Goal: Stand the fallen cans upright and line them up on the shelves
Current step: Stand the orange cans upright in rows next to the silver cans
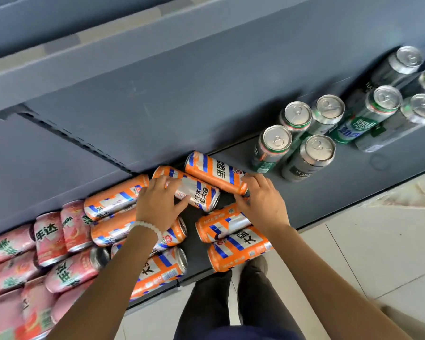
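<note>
- The left hand (158,204), with a white bead bracelet (146,227) circling its wrist, is gripping a fallen orange can (196,190), fingers curling over the top and thumb pressing its near side
- The right hand (260,200) is curling its fingers over the end of a second orange can (214,171) lying just behind the first, both on the dark bottom shelf (329,192)
- More orange cans are lying on their sides all around: three to the left (113,197), partly under the left forearm, and two to the right (236,249) below the right wrist
- Pink cans (49,234) are lying heaped at the far left, touching the orange ones
- Green and silver beer cans (304,133) are standing upright in a cluster to the right, well apart from the hands
- The person's dark trousers and shoes (253,266) are showing on the pale floor tiles (366,253)
</note>
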